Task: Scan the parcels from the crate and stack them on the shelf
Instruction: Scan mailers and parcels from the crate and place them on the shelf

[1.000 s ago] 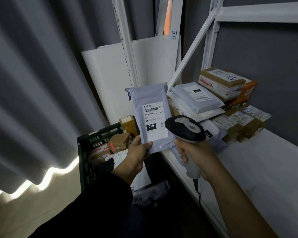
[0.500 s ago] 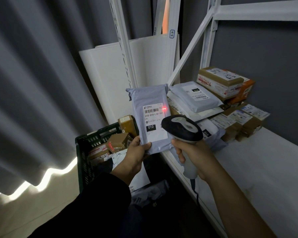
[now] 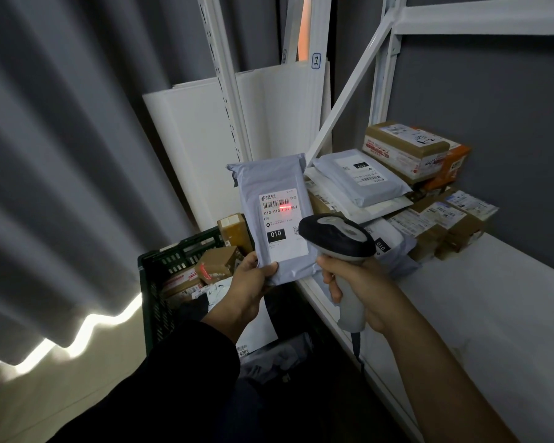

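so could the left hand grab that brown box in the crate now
Probably not yet: the left hand grips the grey mailer, so its fingers are taken. The brown box lies uncovered in the open crate close by.

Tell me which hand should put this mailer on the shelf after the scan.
Left, most likely. The left hand grips the grey mailer by its lower edge, close to the shelf. The right hand is wrapped round the scanner, whose red line sits on the label.

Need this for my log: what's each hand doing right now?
Left hand: holding the grey mailer by its lower edge.
Right hand: gripping the barcode scanner by its handle.
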